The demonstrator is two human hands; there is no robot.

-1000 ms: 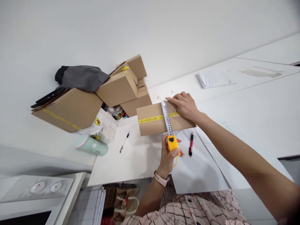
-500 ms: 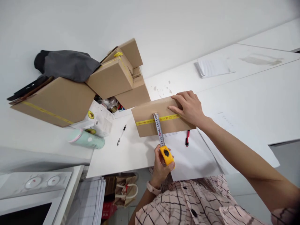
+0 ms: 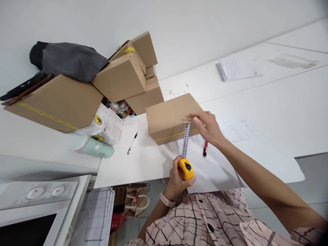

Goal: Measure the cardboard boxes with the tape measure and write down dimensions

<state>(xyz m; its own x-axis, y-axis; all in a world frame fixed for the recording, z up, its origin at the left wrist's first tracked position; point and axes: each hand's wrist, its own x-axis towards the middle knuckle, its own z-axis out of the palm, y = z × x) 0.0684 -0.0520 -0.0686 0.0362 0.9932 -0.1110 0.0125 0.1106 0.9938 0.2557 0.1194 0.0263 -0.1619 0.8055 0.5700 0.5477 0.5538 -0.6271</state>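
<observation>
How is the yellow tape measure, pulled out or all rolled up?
Pulled out: its silver, numbered blade sticks out of the yellow case in the left hand. I can't tell how much is inside.

I'm standing in an office-like workroom: printed sheets [image 3: 235, 133] and pens [image 3: 132, 142] across the white surface [image 3: 151, 167], cartons [image 3: 119, 80] piled upper left.

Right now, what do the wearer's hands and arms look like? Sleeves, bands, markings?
Left hand: ungloved, pale pink wristband. Right hand: ungloved, nothing on the wrist. Both forearms uncovered. Right sleeve: pale pink with dark grid lines, like the shirt. No cables visible.
</observation>
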